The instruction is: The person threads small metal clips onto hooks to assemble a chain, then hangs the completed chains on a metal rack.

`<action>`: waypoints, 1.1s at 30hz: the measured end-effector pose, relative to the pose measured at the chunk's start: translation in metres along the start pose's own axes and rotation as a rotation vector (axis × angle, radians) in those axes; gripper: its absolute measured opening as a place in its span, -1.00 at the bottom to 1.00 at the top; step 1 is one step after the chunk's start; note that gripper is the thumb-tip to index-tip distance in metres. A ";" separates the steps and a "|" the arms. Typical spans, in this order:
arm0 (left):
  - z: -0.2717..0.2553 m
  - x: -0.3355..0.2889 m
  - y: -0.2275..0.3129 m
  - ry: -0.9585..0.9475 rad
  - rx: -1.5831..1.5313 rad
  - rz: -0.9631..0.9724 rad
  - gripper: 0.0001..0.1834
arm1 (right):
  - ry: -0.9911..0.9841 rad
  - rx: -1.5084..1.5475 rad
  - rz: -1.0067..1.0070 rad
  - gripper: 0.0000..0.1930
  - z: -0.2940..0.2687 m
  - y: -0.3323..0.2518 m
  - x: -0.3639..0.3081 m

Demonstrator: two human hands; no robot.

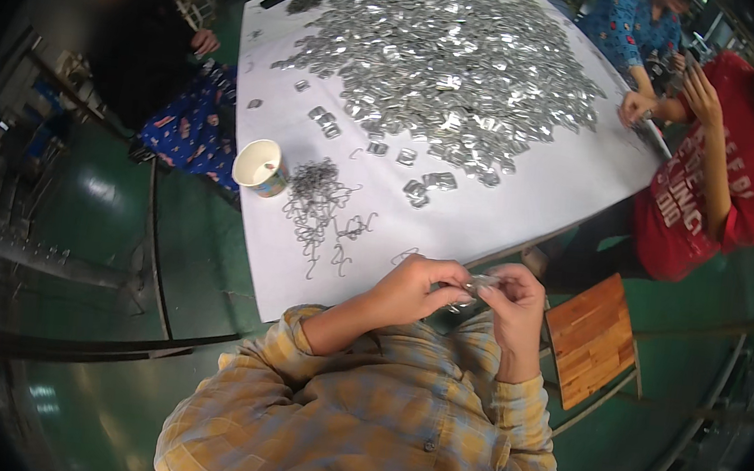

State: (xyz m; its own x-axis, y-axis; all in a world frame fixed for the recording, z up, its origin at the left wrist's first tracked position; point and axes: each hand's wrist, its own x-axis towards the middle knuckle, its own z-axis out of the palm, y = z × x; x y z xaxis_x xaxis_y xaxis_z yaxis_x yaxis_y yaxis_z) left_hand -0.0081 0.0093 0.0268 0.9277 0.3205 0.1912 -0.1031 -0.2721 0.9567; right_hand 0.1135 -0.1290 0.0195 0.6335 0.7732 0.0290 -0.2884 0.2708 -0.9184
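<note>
Close in front of me, past the table's near edge, both hands pinch a small shiny metal piece (483, 282). My left hand (413, 286) grips it from the left between thumb and fingers. From the right, my right hand (517, 305) has its thumb and fingertips closed on the same piece. The fingers partly cover it, so its exact shape is hard to make out. Nearest to my left hand on the table lies a heap of thin bent wire hooks (317, 198). A few flat silvery metal pieces (439, 181) rest beyond my hands.
A large mound of flat silvery pieces (457, 62) covers much of the white-topped table (274, 271). A paper cup (259, 167) stands by the left edge. To my right is a wooden stool (592, 342). People sit at both sides, one in a red shirt (705, 176).
</note>
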 end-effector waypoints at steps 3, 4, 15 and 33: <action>-0.019 0.001 -0.005 0.004 -0.040 0.052 -0.79 | -0.001 -0.028 -0.025 -0.78 -0.002 0.002 -0.002; -0.033 0.000 -0.015 0.105 0.080 -0.009 -0.81 | -0.005 -0.034 -0.040 -0.78 -0.003 0.001 -0.003; -0.135 0.023 -0.108 0.235 1.360 -0.082 -0.90 | 0.062 -0.069 -0.033 -0.79 -0.009 0.006 0.000; -0.116 0.018 -0.060 0.318 -0.186 -0.380 -0.92 | 0.053 -0.063 -0.022 -0.79 0.001 0.006 0.002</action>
State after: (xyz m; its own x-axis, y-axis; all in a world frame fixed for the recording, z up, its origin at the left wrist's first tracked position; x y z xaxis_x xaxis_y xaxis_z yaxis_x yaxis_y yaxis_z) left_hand -0.0264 0.1365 -0.0018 0.7601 0.6328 -0.1476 0.1310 0.0733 0.9887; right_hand 0.1126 -0.1256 0.0146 0.6766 0.7357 0.0306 -0.2292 0.2499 -0.9408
